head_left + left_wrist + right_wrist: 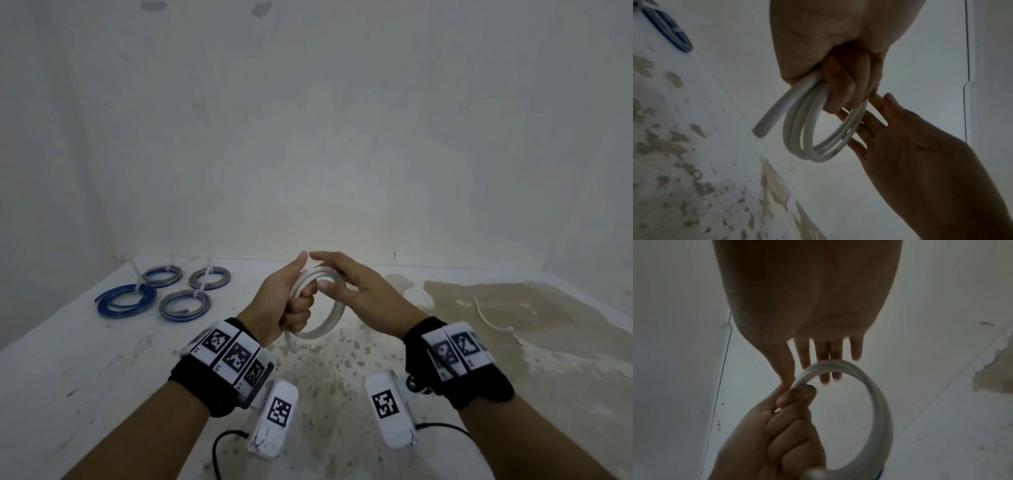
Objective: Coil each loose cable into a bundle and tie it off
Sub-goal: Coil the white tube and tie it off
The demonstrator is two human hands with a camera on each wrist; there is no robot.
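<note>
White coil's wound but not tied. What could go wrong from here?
1. Only the left hand grips the white coil; the right hand is open beside it, so the loops could spring apart.
2. The free cable end sticks out below the fist and may slip loose.
3. The loose zip tie lies off to the right; reaching for it leaves the coil one-handed.

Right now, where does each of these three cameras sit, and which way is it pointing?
Head: worn on the head, looking forward and down at the white stained table, both forearms and hands.
Left wrist: under the left hand, looking along it at its grip on the coiled white round cable.
Right wrist: under the right hand, looking along its straight fingers.
All three share the cable and both hands.
</note>
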